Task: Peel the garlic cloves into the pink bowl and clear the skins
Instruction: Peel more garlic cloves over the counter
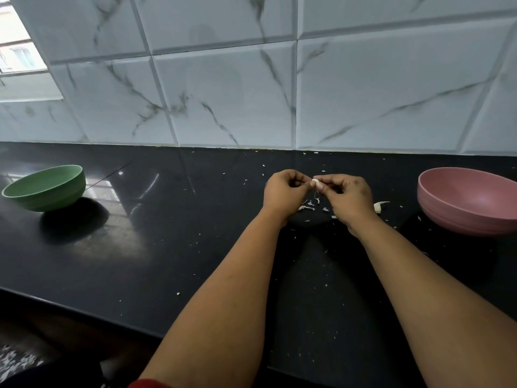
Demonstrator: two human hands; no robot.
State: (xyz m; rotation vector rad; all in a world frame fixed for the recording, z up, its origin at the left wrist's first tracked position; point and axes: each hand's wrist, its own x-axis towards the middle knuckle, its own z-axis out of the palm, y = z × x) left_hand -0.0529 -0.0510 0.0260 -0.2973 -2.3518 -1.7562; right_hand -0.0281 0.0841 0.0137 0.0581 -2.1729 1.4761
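Left hand (282,189) and right hand (345,193) meet above the black tabletop (195,247), fingers of both pinching one garlic clove (316,182). Skins (307,207) lie beneath. Pink bowl (470,201) stands right; another clove (380,206) lies near it.

I am looking at a home kitchen. A glossy black stone worktop (140,247) is running along a wall (237,93) of white marble-look tiles, with a window (16,54) letting in daylight at the far left. A green bowl (46,187) and a pink bowl (470,200) are sitting on the worktop, and garlic skins (307,207) are lying scattered between them.
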